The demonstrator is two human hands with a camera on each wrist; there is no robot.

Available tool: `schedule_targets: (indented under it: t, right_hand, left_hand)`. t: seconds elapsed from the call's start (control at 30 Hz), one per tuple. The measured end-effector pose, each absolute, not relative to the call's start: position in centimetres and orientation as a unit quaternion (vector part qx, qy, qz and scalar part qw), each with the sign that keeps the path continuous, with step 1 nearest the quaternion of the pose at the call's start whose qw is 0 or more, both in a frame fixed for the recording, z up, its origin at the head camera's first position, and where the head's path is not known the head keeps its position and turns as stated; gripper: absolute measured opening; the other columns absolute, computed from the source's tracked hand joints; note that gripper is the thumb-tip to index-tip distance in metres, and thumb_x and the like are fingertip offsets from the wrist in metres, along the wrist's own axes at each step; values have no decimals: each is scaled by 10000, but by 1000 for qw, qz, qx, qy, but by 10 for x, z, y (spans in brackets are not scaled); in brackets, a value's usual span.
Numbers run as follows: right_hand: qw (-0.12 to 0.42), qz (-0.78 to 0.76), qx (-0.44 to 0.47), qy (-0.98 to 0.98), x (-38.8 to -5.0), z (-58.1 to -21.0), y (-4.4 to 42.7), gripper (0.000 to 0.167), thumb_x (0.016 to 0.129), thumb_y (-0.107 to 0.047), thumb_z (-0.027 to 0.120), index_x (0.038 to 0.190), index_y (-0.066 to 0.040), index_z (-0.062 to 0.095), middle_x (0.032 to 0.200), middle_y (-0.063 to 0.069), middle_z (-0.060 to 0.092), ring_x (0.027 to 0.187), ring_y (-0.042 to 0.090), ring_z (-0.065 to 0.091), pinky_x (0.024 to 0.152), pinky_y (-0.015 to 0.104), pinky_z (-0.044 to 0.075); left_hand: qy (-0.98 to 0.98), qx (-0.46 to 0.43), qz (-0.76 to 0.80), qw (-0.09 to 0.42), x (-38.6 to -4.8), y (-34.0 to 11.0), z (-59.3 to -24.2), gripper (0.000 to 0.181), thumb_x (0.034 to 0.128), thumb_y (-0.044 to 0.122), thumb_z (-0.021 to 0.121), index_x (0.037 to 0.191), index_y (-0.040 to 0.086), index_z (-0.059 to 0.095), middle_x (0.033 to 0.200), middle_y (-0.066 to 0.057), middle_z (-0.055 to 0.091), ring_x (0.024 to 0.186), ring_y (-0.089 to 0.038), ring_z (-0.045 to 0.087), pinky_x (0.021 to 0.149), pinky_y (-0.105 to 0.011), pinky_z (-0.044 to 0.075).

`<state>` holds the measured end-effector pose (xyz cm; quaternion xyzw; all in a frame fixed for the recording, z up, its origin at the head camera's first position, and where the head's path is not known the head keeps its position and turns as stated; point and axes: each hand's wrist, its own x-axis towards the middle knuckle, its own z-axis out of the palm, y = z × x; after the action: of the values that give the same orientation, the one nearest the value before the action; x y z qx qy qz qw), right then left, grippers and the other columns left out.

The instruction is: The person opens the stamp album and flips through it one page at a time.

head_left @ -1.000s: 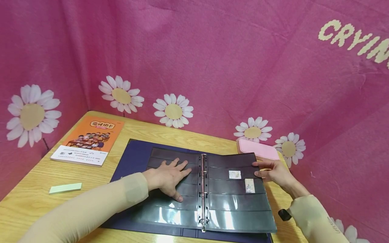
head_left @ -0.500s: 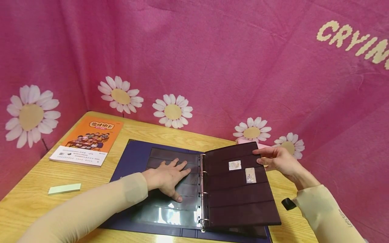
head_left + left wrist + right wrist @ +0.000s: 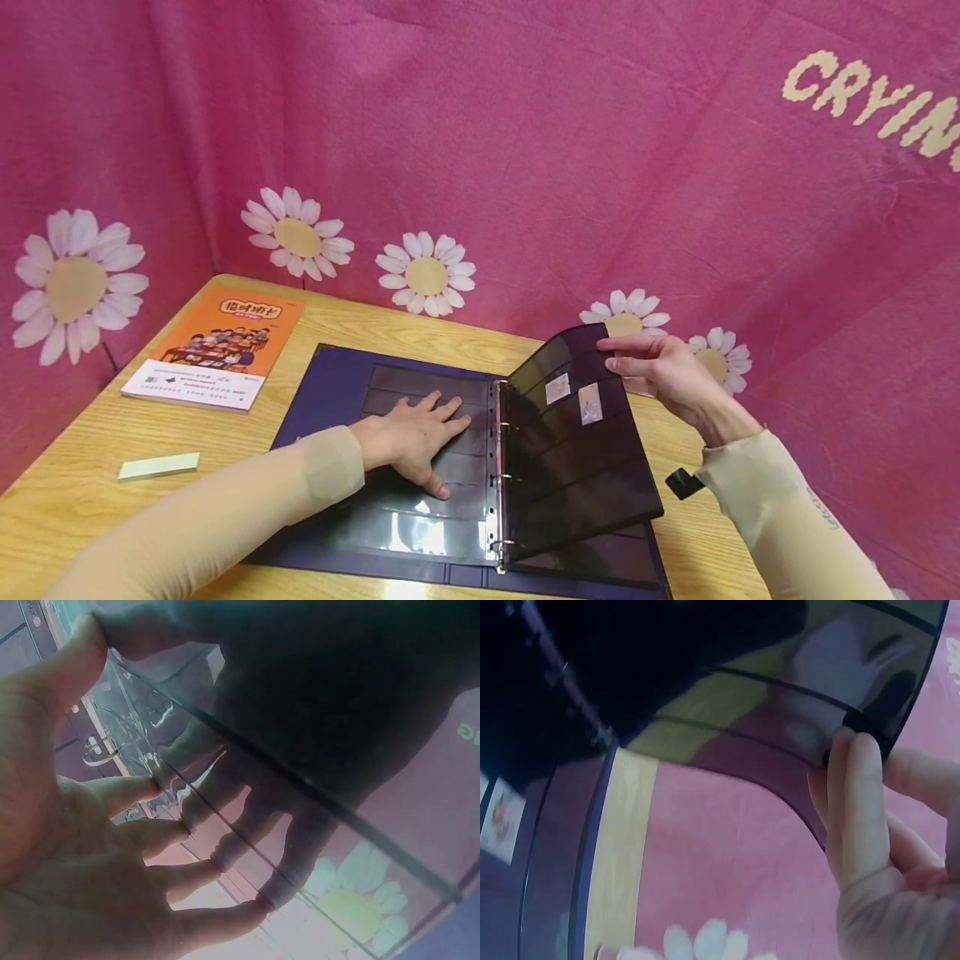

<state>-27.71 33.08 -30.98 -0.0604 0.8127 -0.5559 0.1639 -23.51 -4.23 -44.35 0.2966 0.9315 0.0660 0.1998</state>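
Observation:
A navy ring binder (image 3: 341, 367), laid open on the table, holds black pocket pages like a stamp album's. My left hand (image 3: 420, 437) rests with spread fingers on the left page (image 3: 457, 500); in the left wrist view, the glossy page mirrors its fingers. Between thumb and fingers, my right hand (image 3: 675, 379) pinches the far outer corner of a right-hand page (image 3: 577, 467), which is raised and bowed. Two small stamps (image 3: 590, 404) show in its pockets. Beneath it lies another dark page (image 3: 607, 554). The right wrist view shows a stamp (image 3: 502, 821) on a page at left.
An orange and white book (image 3: 225, 333) lies at the table's back left, with a pale green strip (image 3: 159, 467) nearer. Metal rings (image 3: 501, 479) run down the binder's middle. A pink daisy-patterned curtain (image 3: 487, 167) hangs behind the table.
My right hand has lifted the page with the two stamps from nearly flat and swung its outer edge up and leftward. A page beneath has come into view. The left hand stays put.

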Motion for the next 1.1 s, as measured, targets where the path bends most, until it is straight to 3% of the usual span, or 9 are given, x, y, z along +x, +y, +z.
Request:
schedule_targets:
  t: [0.2, 0.37, 0.5, 0.63, 0.73, 0.87, 0.97, 1.1]
  right_hand:
    - [168, -601, -60, 779, -278, -304, 316, 334, 1077, -84, 732, 1402, -140, 789, 1329, -148, 717, 1110, 4, 776, 906, 264, 679]
    - [161, -628, -58, 759, -276, -302, 304, 282, 1074, -51, 722, 1277, -204, 845, 1307, -136, 710, 1073, 16, 786, 889, 268, 683]
    - [153, -646, -59, 746, -278, -307, 289, 283, 1075, -29, 705, 1190, -229, 868, 1233, -121, 723, 1031, 18, 778, 869, 259, 682]
    - [147, -641, -66, 750, -281, -311, 272, 262, 1075, -34, 699, 1247, -162, 850, 1163, -107, 759, 997, 18, 784, 872, 247, 678]
    - [146, -628, -72, 761, -283, -314, 260, 336, 1078, -51, 701, 1407, -22, 761, 1157, -122, 779, 1017, 4, 780, 890, 230, 669]
    - [146, -616, -81, 770, -285, -318, 250, 490, 1089, -60, 683, 1535, 122, 594, 1154, -110, 796, 1016, 22, 793, 893, 241, 673]
    - [145, -610, -91, 774, -286, -321, 245, 522, 1092, -58, 677, 1555, 149, 552, 1141, -92, 819, 986, 41, 802, 896, 242, 671]
    - [144, -600, -100, 781, -286, -325, 240, 534, 1094, -70, 681, 1567, 137, 546, 1129, -104, 832, 944, 61, 803, 848, 232, 662]
  left_hand:
    - [933, 296, 67, 196, -235, -41, -445, 1151, 858, 697, 886, 1779, 269, 346, 1912, -39, 197, 1777, -387, 192, 1356, -742, 279]
    - [930, 295, 80, 201, -239, -42, -444, 1143, 847, 688, 902, 1770, 270, 372, 1906, -35, 224, 1773, -387, 205, 1361, -728, 285]
    - [938, 284, 113, 163, -247, -43, -433, 1034, 875, 595, 925, 1708, 169, 487, 1817, -125, 423, 1682, -420, 401, 1324, -658, 402]
    - [941, 255, 216, 58, -239, -39, -394, 830, 961, 480, 869, 1614, 57, 579, 1632, -175, 639, 1519, -411, 600, 1256, -591, 503]
    - [914, 258, 314, -12, -218, -28, -354, 690, 987, 452, 829, 1532, 72, 644, 1440, -119, 761, 1337, -327, 711, 1145, -518, 575]
    - [884, 279, 372, -48, -191, -9, -320, 578, 979, 491, 815, 1435, 159, 691, 1162, -46, 737, 1015, -205, 672, 872, -394, 558]
    - [885, 283, 366, -53, -178, 5, -311, 609, 981, 551, 799, 1488, 237, 674, 1179, -47, 670, 995, -184, 613, 818, -352, 510]
    - [895, 284, 341, -47, -171, 17, -312, 674, 997, 603, 766, 1590, 313, 632, 1323, -76, 646, 1130, -228, 624, 855, -381, 545]
